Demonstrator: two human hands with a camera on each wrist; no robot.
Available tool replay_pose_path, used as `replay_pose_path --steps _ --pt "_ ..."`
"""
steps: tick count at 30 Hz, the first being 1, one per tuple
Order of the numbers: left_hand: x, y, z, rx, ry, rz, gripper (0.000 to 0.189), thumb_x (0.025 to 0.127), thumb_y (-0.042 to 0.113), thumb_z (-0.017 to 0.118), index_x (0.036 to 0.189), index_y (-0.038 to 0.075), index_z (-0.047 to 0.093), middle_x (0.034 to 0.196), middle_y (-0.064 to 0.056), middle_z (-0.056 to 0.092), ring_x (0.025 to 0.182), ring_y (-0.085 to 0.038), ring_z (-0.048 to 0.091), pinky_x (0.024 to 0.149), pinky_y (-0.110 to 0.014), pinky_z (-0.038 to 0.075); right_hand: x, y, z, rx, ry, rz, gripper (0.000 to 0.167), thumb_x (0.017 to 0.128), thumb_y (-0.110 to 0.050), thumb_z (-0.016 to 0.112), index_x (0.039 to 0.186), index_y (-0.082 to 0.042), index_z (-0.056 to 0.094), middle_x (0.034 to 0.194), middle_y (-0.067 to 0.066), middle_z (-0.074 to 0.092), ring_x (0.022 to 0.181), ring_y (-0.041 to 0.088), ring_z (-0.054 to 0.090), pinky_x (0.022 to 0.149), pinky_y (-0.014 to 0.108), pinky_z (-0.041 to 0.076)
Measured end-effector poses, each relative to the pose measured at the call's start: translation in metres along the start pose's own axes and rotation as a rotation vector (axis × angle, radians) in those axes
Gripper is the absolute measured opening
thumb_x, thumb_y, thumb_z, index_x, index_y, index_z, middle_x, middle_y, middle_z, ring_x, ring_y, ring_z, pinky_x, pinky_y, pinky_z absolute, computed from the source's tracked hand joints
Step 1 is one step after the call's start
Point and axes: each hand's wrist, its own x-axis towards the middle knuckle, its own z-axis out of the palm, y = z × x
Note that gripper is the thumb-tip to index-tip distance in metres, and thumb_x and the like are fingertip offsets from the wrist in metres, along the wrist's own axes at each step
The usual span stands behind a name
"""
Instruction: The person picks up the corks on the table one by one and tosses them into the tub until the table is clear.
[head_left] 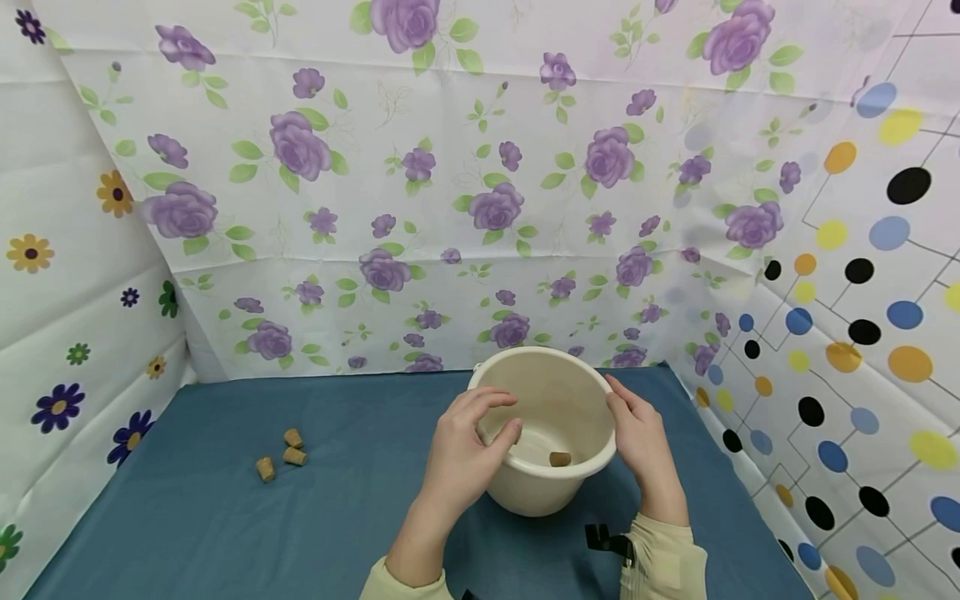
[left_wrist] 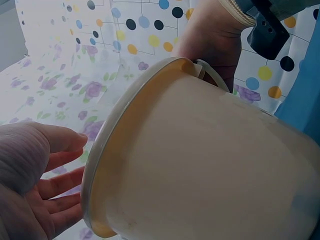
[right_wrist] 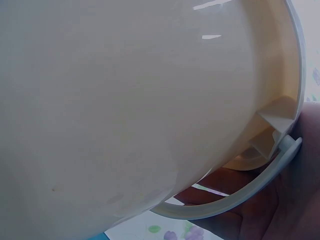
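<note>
A cream plastic bucket (head_left: 536, 492) stands at the right of the blue cloth, tilted so that its mouth faces me. My right hand (head_left: 641, 433) grips its rim on the right side, with fingers behind the bucket's handle (right_wrist: 235, 200) in the right wrist view. Over the near left rim is my left hand (head_left: 468, 446), fingers and thumb spread apart with nothing visible between them. The left wrist view has the same hand (left_wrist: 40, 180) right beside the rim (left_wrist: 95, 165). A brown cork (head_left: 559, 459) lies inside the bucket; the left thumb hides part of the interior.
Three more corks lie close together on the left of the cloth: an upper one (head_left: 293, 438), a middle one (head_left: 295, 457) and a lower one (head_left: 266, 469). Floral sheeting (head_left: 450, 208) rises behind the table, with dotted sheeting (head_left: 862, 417) on the right.
</note>
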Motion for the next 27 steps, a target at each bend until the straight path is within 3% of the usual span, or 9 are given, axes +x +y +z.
replay_pose_path --steps 10,17,22,27 --pt "0.001 0.003 -0.005 -0.01 0.009 -0.007 0.027 0.093 0.013 0.086 0.119 0.015 0.08 0.128 0.001 0.073 0.128 -0.023 0.064 0.107 -0.055 0.052 0.001 -0.001 0.0 0.011 -0.009 0.003 0.056 0.117 -0.044 0.037 0.167 -0.02 0.041 0.159 0.022 0.05 0.131 0.038 0.064 0.099 0.049 0.056" --pt "0.003 0.003 -0.013 -0.018 0.022 -0.005 0.026 0.095 0.014 0.085 0.12 0.014 0.08 0.129 -0.003 0.072 0.131 -0.026 0.063 0.106 -0.056 0.053 0.002 0.0 -0.001 -0.006 0.004 -0.001 0.055 0.116 -0.044 0.038 0.166 -0.021 0.043 0.156 0.022 0.054 0.125 0.035 0.067 0.094 0.043 0.057" --pt "0.004 -0.007 -0.026 0.022 0.061 -0.02 0.026 0.094 0.011 0.085 0.119 0.011 0.08 0.129 -0.004 0.072 0.13 -0.028 0.064 0.105 -0.056 0.053 0.0 0.001 -0.002 0.002 0.002 0.016 0.055 0.116 -0.044 0.038 0.166 -0.021 0.043 0.155 0.022 0.055 0.121 0.036 0.069 0.091 0.04 0.057" --pt "0.0 -0.02 -0.046 0.092 0.086 -0.052 0.025 0.094 0.012 0.085 0.119 0.012 0.08 0.129 -0.005 0.072 0.129 -0.029 0.064 0.105 -0.058 0.052 0.0 0.0 0.0 0.011 -0.004 0.02 0.056 0.117 -0.044 0.037 0.166 -0.019 0.042 0.158 0.021 0.051 0.131 0.037 0.064 0.096 0.045 0.057"
